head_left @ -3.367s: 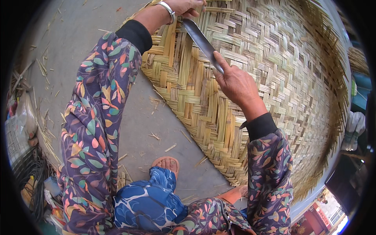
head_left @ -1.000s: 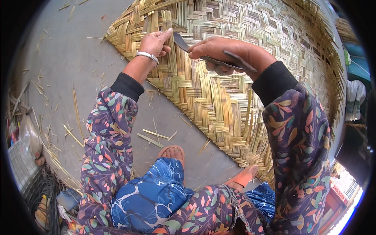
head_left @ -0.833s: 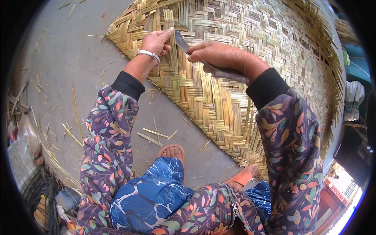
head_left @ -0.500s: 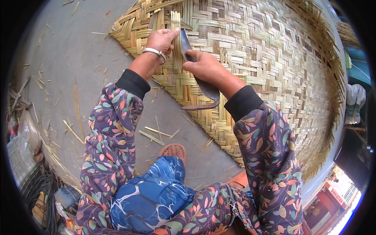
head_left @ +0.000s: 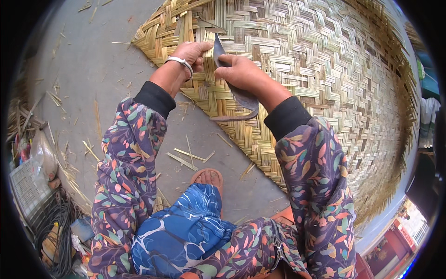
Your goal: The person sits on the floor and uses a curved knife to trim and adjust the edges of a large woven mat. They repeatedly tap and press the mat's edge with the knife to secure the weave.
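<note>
The right hand (head_left: 241,74) grips a knife (head_left: 232,88); the left hand (head_left: 190,53) pinches a strip at the mat's (head_left: 325,69) edge, mid-trimming. Next needs a careful cut.

You are working in what looks like an open-air craft yard for basketry: a large woven mat (head_left: 316,74) of split cane lies flat on a bare concrete floor (head_left: 93,69), with cut strips and splinters (head_left: 186,158) scattered around it. At your left edge sit a white crate (head_left: 25,190) and coiled cable (head_left: 53,223), though that rim is too dim to read well.
</note>
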Motion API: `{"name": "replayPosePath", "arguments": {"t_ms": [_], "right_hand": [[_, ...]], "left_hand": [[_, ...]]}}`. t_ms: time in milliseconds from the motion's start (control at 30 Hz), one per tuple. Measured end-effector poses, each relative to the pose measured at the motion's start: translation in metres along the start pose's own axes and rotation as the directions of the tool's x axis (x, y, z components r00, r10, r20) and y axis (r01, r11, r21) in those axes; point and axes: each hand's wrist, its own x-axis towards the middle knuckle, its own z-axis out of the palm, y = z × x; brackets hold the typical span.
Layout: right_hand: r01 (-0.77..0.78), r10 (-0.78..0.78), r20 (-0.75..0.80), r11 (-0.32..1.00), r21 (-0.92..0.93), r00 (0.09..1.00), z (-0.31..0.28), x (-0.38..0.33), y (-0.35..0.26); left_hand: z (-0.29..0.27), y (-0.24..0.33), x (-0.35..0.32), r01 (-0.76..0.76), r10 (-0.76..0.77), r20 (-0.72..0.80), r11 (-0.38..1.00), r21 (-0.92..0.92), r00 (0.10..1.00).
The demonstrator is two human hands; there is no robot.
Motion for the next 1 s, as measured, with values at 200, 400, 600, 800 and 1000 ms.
{"name": "replayPosePath", "arguments": {"t_ms": [200, 400, 600, 800, 1000], "right_hand": [[0.049, -0.053, -0.076, 0.997, -0.061, 0.996, 0.013, -0.003, 0.004], [0.084, -0.109, -0.133, 0.98, -0.181, 0.985, 0.012, 0.005, 0.004], [0.037, -0.079, -0.124, 0.951, -0.307, 0.989, 0.015, 0.007, 0.001], [0.058, -0.107, -0.143, 0.947, -0.315, 0.984, 0.014, 0.006, 0.005], [0.056, -0.012, 0.1, 0.895, -0.443, 0.995, -0.012, -0.012, -0.019]], "left_hand": [[-0.001, -0.003, -0.003, 0.097, -0.093, 0.062, 0.993, -0.072, 0.994], [0.002, -0.01, 0.013, 0.104, -0.103, 0.017, 0.986, -0.129, 0.995], [0.008, -0.011, 0.035, 0.025, -0.021, -0.109, 0.999, 0.041, 0.994], [-0.001, -0.003, 0.036, -0.023, 0.031, -0.046, 0.986, 0.164, 0.998], [-0.021, -0.01, 0.018, -0.25, 0.252, 0.053, 0.868, 0.43, 0.966]]}}
